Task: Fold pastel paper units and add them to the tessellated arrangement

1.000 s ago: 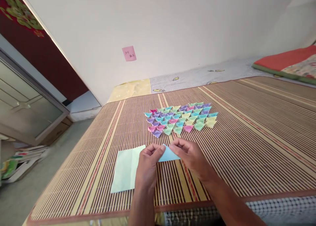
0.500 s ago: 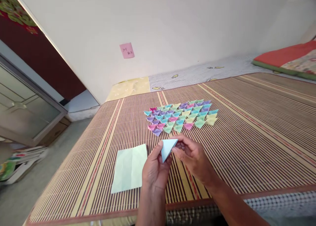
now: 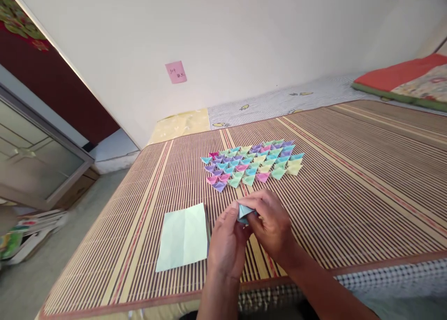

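Note:
Between my two hands is a small piece of folded blue paper [image 3: 245, 212], held just above the mat. My left hand [image 3: 228, 238] pinches its left side with thumb and fingers. My right hand [image 3: 270, 222] grips it from the right, the fingers over its top and the thumb at its lower edge, so part of the paper is covered. Beyond my hands several small folded paper boats [image 3: 242, 167] in pink, purple, blue, green and yellow stand in close rows. Left of my left hand lies a pale green paper sheet [image 3: 183, 238] with a crease down its middle.
A striped bamboo mat [image 3: 335, 189] covers the bed. At the back right lies a folded red and green quilt [image 3: 401, 78]. A pink note [image 3: 176, 72] is stuck on the white wall. Papers [image 3: 33, 234] lie on the floor at left, near a glass-paned door [image 3: 31, 147].
The blue paper was a flat triangle with its point down; now it is spread open and more covered. My right hand has closed in around it. The view has shifted slightly.

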The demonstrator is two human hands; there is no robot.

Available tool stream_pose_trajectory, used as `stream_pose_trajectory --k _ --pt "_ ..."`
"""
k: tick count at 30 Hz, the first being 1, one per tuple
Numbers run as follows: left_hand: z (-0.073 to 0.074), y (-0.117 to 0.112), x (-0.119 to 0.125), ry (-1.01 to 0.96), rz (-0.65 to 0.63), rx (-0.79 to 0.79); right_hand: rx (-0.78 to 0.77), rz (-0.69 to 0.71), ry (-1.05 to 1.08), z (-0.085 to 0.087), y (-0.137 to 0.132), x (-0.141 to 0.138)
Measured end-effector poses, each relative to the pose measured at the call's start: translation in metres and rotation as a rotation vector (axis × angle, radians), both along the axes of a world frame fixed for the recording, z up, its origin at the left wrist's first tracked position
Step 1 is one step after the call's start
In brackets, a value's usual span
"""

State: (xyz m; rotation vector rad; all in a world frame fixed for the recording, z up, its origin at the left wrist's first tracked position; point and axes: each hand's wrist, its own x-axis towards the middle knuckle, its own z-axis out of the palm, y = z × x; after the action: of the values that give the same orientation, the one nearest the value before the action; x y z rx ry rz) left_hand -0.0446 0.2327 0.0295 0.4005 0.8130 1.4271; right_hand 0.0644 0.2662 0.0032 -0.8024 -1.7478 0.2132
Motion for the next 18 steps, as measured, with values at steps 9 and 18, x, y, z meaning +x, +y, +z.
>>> stream_pose_trajectory --k 9,18 --pt "0.008 -0.001 -0.007 -0.048 -0.039 0.022 -0.010 0.115 0.034 0.002 -0.001 0.001" --pt "0.000 0.000 -0.022 0.253 0.125 0.088 -0.097 0.203 0.048 0.011 -0.004 0.007"
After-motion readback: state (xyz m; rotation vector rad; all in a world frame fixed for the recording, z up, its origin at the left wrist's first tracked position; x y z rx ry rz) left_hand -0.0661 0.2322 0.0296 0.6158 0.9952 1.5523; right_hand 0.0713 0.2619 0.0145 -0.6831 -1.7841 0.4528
